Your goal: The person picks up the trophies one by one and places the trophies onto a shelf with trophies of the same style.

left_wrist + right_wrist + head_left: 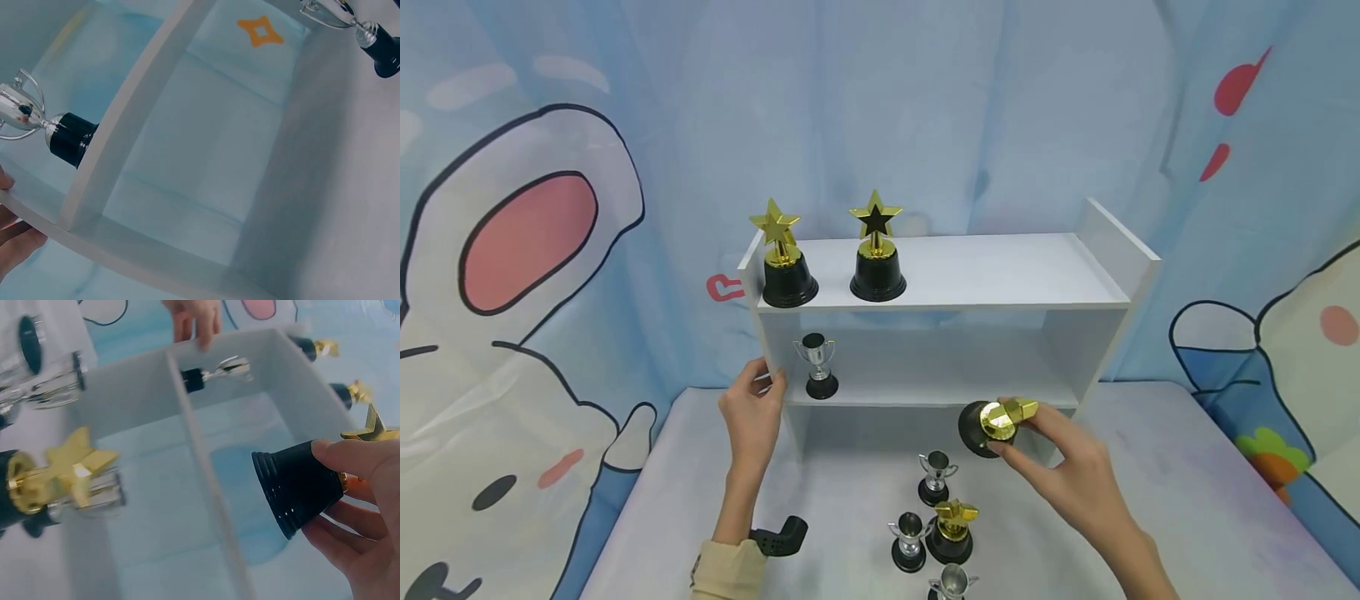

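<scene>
My right hand (1071, 467) holds a gold star trophy (997, 423) with a black base, tilted in front of the middle shelf's right part. In the right wrist view its black base (297, 484) points away from the palm. At the left side panel of the white shelf unit (940, 398), my left hand (754, 414) pinches the panel's edge between thumb and fingers. Just inside that panel, a silver cup trophy (817, 365) stands on the middle shelf. Two more star trophies, one at the left end (787, 265) and another beside it (877, 254), stand on the top shelf.
In front of the unit, silver cups (936, 479), (909, 542), (952, 581) and a gold star trophy (951, 533) stand on the white table (842, 517). A black strap piece (781, 537) sits at my left wrist. A printed curtain (925, 117) hangs behind.
</scene>
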Available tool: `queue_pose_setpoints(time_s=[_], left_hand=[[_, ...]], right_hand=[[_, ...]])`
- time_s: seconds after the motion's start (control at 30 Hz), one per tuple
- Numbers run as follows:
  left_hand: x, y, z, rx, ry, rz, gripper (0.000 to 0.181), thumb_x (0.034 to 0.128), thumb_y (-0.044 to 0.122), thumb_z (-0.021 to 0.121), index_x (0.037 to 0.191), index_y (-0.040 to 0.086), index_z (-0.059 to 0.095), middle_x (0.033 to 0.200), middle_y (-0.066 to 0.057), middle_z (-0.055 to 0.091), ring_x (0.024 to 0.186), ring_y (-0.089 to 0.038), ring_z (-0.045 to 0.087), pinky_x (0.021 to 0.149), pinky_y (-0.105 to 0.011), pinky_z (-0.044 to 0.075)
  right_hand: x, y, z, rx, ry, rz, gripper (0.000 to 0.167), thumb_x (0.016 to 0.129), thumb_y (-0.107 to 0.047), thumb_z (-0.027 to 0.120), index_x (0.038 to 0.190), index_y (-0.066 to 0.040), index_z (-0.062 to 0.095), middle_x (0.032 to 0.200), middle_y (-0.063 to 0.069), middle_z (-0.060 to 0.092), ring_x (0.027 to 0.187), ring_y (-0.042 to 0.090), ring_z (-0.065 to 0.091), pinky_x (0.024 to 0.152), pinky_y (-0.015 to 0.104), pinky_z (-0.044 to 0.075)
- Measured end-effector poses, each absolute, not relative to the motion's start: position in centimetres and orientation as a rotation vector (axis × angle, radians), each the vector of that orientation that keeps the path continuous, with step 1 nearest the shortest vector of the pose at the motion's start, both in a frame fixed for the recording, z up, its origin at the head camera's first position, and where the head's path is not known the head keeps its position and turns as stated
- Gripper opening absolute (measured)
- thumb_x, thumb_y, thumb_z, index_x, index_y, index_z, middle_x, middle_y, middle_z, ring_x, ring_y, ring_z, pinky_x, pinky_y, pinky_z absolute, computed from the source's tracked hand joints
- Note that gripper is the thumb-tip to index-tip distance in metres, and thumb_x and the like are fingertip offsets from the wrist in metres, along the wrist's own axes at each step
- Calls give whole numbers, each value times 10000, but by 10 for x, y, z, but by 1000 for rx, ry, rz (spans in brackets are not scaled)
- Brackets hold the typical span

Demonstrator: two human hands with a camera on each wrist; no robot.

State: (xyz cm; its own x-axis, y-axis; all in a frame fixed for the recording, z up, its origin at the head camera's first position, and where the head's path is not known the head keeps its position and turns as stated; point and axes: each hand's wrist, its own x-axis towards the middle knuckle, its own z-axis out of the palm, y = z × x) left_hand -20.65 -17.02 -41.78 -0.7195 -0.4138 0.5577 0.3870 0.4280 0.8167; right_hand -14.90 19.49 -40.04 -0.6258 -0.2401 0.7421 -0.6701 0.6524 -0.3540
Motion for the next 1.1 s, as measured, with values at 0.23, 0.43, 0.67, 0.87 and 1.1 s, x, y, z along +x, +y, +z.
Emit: queue_pose_setpoints(time_s=[0.23,0.43,0.67,0.87,1.1], left_hand=[[-207,-170,-418,2,-1923,-1382,204,920,-37,708,1121,-51,740,1035,-246,748,914,-384,771,812,-472,645],[-206,-170,-417,12,-1917,-1391,202,920,-34,708,1119,-50,742,1034,-242,750,916,-377,772,814,-470,645],[-206,-170,-417,5,-1911,-1390,198,918,-35,708,1113,-42,747,1024,-238,751,924,-375,772,822,-468,645],[-206,-170,-417,3,-1914,-1392,204,920,-32,710,1121,-40,746,1029,-241,749,926,-379,771,824,-472,646],[-206,-170,-417,9,-1929,-1395,205,922,-27,709,1124,-36,744,1034,-238,748,930,-376,771,828,-470,646]], right_hand=[[-153,190,-372,791,-2163,828,667,629,51,919,1253,-74,720,1208,73,745,1109,-11,652,999,35,449],[-155,185,-356,837,-2123,864,679,634,72,905,1271,-63,713,1221,83,738,1176,-79,599,1001,61,473],[-155,181,-343,859,-2107,866,570,748,-67,900,1283,-49,705,1249,102,732,1238,-61,581,1061,90,447],[-158,174,-327,866,-2048,844,506,908,-394,792,1265,-43,719,1214,104,745,1211,-24,617,1065,109,453],[-157,162,-313,756,-2044,839,537,660,-10,928,1165,-59,751,1115,77,765,1020,62,702,971,67,480]])
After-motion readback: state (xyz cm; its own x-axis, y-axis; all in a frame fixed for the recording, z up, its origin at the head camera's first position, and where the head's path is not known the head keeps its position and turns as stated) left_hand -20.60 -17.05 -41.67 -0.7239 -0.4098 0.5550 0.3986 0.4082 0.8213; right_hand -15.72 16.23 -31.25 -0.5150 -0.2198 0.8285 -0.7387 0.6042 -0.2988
